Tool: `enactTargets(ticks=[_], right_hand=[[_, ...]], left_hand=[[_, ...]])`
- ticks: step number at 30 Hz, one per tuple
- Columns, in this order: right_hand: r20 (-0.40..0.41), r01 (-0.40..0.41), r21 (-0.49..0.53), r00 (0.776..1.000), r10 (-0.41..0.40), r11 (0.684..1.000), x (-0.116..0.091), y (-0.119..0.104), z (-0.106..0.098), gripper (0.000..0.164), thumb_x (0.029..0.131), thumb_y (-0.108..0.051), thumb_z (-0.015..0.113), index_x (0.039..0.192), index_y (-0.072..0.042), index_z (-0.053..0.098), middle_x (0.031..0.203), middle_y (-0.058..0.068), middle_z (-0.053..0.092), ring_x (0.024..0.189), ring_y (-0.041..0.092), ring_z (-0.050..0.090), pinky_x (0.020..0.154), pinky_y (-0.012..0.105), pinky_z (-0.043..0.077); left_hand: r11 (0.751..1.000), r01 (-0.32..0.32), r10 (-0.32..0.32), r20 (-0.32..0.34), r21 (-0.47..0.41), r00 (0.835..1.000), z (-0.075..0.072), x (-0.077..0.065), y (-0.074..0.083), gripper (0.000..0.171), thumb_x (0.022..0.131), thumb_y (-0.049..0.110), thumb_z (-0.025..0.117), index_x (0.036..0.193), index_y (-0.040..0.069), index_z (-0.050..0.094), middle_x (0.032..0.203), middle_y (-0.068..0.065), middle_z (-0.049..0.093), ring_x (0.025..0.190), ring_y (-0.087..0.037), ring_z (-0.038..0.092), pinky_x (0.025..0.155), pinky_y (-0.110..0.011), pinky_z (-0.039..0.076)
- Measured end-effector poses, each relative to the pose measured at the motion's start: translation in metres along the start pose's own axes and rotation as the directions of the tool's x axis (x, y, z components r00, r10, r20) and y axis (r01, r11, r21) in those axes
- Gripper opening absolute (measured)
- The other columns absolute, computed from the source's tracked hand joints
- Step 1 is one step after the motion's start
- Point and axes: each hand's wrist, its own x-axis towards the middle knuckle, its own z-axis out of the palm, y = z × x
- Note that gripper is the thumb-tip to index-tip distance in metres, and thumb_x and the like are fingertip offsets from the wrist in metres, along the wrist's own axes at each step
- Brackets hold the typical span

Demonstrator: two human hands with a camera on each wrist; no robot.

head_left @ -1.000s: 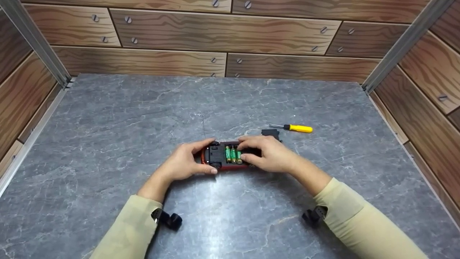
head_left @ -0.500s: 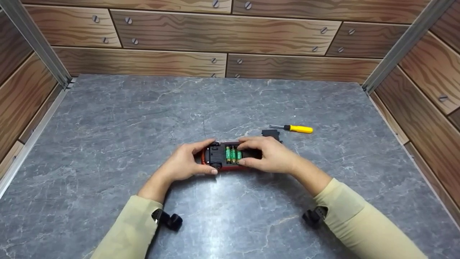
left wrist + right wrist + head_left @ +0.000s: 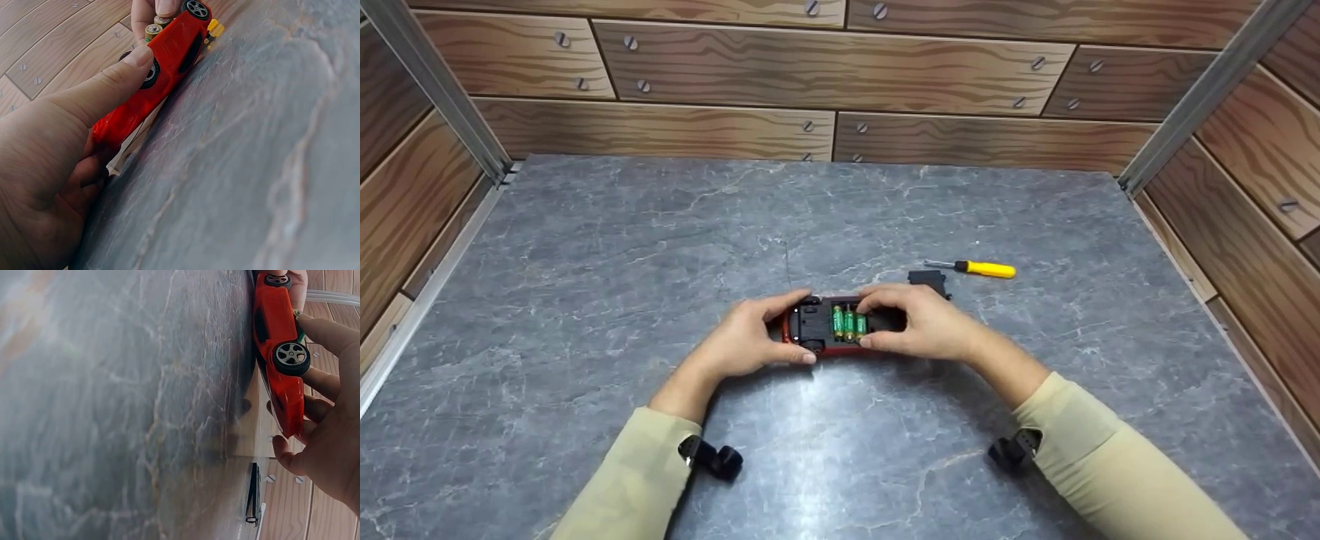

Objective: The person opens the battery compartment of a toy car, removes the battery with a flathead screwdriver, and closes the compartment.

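1. A toy car (image 3: 812, 330) lies upside down on the grey marbled table (image 3: 585, 300) in front of me, its long side across my view and its dark underside facing up.
2. My left hand (image 3: 742, 337) grasps the car's left end, thumb along the near side, fingers round the far side.
3. In the car's uncovered battery bay (image 3: 830, 321), three green batteries sit side by side. My right hand (image 3: 934, 322) arches over the car's other end, thumb and forefinger pinching the rightmost battery (image 3: 861, 324) by its ends; the other fingers are partly hidden.
4. Just beyond my right hand lies a flat black piece (image 3: 928, 280), probably the bay's cover. Just past it lies a yellow-handled screwdriver (image 3: 990, 269), untouched, its handle pointing right.
5. I judge the step in hand to be handling that last battery; whether it is being seated or lifted out, I cannot tell from this.
6. Either way, the next move calls for a firm left hold on the car and careful thumb pressure at the battery's end, without dislodging its neighbours.
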Motion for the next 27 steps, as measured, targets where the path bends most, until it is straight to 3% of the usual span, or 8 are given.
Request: enactTargets(ticks=[5, 15, 27], right_hand=[[-0.009, -0.020, 0.063, 1.000, 0.020, 0.998, 0.0010, 0.0004, 0.0008, 0.039, 0.088, -0.031, 0.085, 0.119, -0.011, 0.075, 0.142, 0.010, 0.067, 0.133, 0.031, 0.060, 0.115, 0.050, 0.045], [0.002, -0.058, 0.084, 0.998, 0.058, 0.995, 0.0042, 0.0024, 0.0016, 0.036, 0.085, -0.030, 0.085, 0.115, -0.013, 0.074, 0.141, 0.009, 0.067, 0.131, 0.027, 0.060, 0.110, 0.047, 0.049], [-0.031, -0.064, 0.153, 0.997, 0.069, 0.986, 0.0024, 0.0007, -0.0014, 0.040, 0.084, -0.027, 0.087, 0.119, -0.016, 0.074, 0.149, 0.010, 0.062, 0.141, 0.032, 0.053, 0.118, 0.052, 0.041]], left_hand=[[1.000, -0.004, 0.004, 0.005, -0.025, 1.000, 0.0005, 0.0003, -0.0001, 0.100, 0.073, 0.034, 0.099, 0.159, 0.015, 0.050, 0.153, -0.009, 0.059, 0.133, -0.024, 0.060, 0.121, -0.047, 0.038], [0.999, 0.019, -0.018, 0.012, -0.028, 1.000, 0.0009, 0.0020, -0.0006, 0.102, 0.072, 0.035, 0.099, 0.160, 0.017, 0.049, 0.152, -0.009, 0.060, 0.125, -0.022, 0.064, 0.116, -0.044, 0.043], [1.000, 0.017, -0.017, 0.013, -0.012, 1.000, -0.0002, 0.0011, -0.0019, 0.102, 0.072, 0.037, 0.099, 0.160, 0.019, 0.050, 0.152, -0.007, 0.061, 0.122, -0.021, 0.065, 0.115, -0.044, 0.044]])
